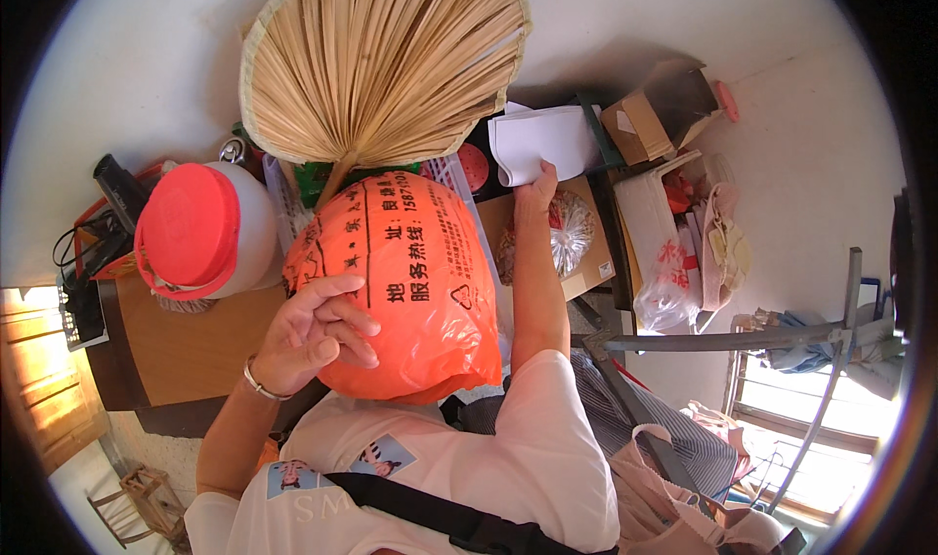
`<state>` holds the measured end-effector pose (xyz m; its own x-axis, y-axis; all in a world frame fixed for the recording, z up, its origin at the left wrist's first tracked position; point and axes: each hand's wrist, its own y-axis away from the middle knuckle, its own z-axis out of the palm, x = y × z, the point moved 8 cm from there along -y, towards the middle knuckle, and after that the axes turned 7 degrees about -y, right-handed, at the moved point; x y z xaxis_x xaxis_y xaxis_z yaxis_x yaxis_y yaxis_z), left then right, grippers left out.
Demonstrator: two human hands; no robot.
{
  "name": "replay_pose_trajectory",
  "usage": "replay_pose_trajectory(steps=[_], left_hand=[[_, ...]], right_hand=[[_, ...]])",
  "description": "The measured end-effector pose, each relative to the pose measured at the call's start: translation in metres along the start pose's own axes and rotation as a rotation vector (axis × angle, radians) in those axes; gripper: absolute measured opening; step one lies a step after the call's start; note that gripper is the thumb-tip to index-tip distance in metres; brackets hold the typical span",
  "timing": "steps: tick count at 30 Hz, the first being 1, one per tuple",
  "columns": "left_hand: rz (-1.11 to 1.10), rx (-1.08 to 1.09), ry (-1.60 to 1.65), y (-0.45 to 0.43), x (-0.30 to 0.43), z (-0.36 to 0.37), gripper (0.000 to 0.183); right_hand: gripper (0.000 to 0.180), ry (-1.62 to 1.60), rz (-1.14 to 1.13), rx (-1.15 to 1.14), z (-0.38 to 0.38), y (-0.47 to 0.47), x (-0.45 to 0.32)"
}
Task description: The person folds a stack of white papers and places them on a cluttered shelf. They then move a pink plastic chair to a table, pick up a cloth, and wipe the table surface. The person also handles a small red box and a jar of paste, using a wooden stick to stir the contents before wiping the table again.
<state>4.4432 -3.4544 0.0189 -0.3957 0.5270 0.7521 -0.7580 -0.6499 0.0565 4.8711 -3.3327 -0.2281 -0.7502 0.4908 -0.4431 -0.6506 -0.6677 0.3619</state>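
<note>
My left hand (316, 331), with a silver bracelet at the wrist, is before a full orange plastic bag (432, 269). Its fingers are loosely curled and apart, with nothing in them; whether they brush the bag I cannot tell. Black printing covers the bag. A palm-leaf fan (388, 57) stands up behind it, and its handle runs down behind the bag. At the right, my right hand (537, 188) grips the lower edge of folded white paper (544, 144). Under that forearm, a clear plastic-wrapped bundle (571, 232) lies on a cardboard box (590, 276).
A large white plastic container with a red lid (190, 225) stands on the brown tabletop (198, 342). Open cardboard boxes (637, 122) are at the back right. A metal rail (703, 339) crosses the right side, near hanging clothes (652, 474). A wooden chair (146, 507) is at lower left.
</note>
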Motion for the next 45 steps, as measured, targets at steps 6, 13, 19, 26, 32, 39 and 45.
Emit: replay_pose_trajectory(steps=[6,13,19,26,32,39,45], left_hand=[[-0.008,-0.031,0.015,-0.002,-0.001,0.002,0.064],[-0.034,-0.055,-0.077,-0.012,0.013,0.007,0.068],[-0.04,-0.138,-0.046,-0.046,0.028,0.045,0.079],[-0.059,-0.26,0.095,-0.063,0.022,0.09,0.085],[-0.039,-0.294,0.251,-0.034,0.041,0.099,0.065],[0.098,-0.09,0.188,0.046,0.073,0.043,0.045],[0.069,0.081,-0.31,0.126,0.107,0.009,0.048]], right_hand=[[0.038,0.052,-0.069,0.061,-0.018,-0.016,-0.017],[0.037,-0.099,0.362,-0.103,0.057,0.115,-0.017],[0.054,-0.305,0.494,-0.454,0.124,0.246,-0.042],[0.056,0.402,0.225,-0.448,0.139,0.324,-0.062],[0.062,0.505,0.206,-0.614,0.161,0.375,-0.047],[0.066,0.638,0.168,-0.635,0.197,0.466,0.003],[0.043,0.513,0.468,-0.564,0.156,0.527,0.094]])
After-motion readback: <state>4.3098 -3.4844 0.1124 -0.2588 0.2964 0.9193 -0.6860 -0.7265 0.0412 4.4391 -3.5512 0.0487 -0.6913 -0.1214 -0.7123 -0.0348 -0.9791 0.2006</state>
